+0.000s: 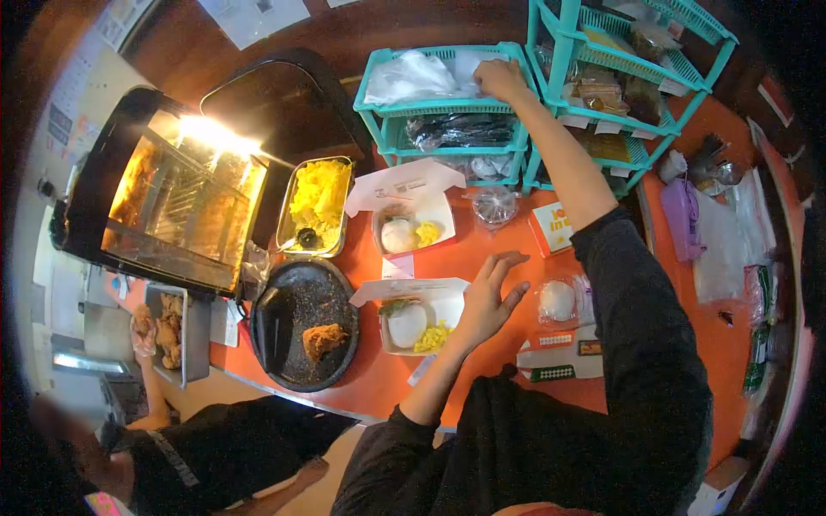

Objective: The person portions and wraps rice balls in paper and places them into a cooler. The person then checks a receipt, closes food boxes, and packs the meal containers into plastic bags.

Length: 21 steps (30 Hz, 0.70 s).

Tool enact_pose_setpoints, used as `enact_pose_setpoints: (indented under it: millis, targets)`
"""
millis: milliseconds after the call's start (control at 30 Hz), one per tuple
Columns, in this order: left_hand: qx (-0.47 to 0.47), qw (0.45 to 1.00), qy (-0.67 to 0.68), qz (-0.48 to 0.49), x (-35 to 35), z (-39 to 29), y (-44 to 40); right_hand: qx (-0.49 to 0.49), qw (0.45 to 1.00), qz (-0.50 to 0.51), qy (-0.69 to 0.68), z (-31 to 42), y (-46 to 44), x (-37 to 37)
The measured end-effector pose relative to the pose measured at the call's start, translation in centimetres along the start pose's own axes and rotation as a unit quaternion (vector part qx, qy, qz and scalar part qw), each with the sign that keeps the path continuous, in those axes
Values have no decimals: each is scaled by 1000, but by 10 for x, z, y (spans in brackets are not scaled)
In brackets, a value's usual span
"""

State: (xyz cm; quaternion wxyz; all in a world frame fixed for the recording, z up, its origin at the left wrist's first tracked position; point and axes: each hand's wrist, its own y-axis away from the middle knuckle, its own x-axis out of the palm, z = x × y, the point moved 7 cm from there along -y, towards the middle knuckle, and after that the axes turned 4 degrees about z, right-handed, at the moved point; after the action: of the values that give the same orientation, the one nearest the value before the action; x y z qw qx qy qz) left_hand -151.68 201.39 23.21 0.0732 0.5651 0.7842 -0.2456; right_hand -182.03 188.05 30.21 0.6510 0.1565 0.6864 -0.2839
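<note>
Black sleeves point(650, 318), boxes point(422, 291) of rice point(407, 327)

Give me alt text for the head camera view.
A person's right hand is in a teal tray by plastic bags; the left hand is beside an open box of rice and yellow food on an orange table. Nearby: another open box, a black dish with brown food, a lit glass case and another person.

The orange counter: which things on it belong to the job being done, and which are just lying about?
Probably in use:
right hand, reaching into the teal top tray
left hand, nearest the lower open box
upper open box
heaped yellow food, with similar food in both boxes

Apparently just lying about:
purple object
green packets
</note>
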Motion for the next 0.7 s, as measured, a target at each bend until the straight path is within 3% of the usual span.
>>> enact_pose_setpoints:
  millis: [100,233,300,400,500,567,633,700]
  targets:
    - [-11,999,18,23,-9,-3,2,3,996,-61,63,-1,-13,4]
    - [34,999,0,26,-35,-8,-2,39,994,-99,38,-5,-8,1]
    - [41,999,-4,25,-49,-9,-12,43,996,30,-71,-12,-3,10]
    - [73,997,-13,-27,-64,-16,-30,62,995,61,-39,-15,-3,13]
    - [79,997,25,-7,-54,-26,-38,88,996,-16,-24,-13,0,6]
    - [70,997,24,28,-49,-26,-43,49,996,-64,27,-7,-5,3]
    - [130,990,-56,5,-53,-23,-56,56,996,-64,-5,-15,-6,3]
    - [80,991,-112,-1,-65,-21,-87,62,996,-60,-38,-18,0,-4]
